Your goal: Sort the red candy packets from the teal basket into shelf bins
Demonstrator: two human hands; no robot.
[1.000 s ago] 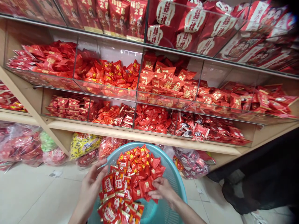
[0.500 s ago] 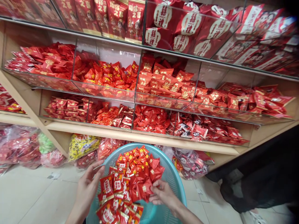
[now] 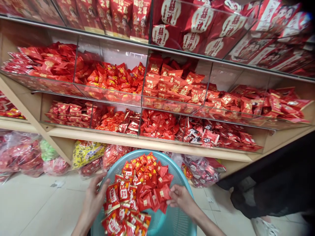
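Note:
A turquoise plastic basket (image 3: 188,200) stands low in front of me, with red wrapped candy packets in it. My right hand (image 3: 181,199) pinches the edge of a small plain red candy packet (image 3: 163,193) at the right of the pile. My left hand (image 3: 94,198) is at the basket's left rim, thumb and fingers apart, nothing visible in it. Larger red packets with white labels (image 3: 113,195) lie nearest to it. Farther back in the basket are small shiny red-and-yellow candies (image 3: 145,165).
Wooden shelves (image 3: 133,139) with clear-fronted bins of red packets (image 3: 161,124) rise ahead. Beneath them, filled plastic bags (image 3: 88,152) sit on the tiled floor (image 3: 44,203). On the right, a person in dark clothing (image 3: 265,183) stands close by.
My right hand has shifted slightly right and up, drawing the pinched red packet along. My left hand has barely moved at the rim.

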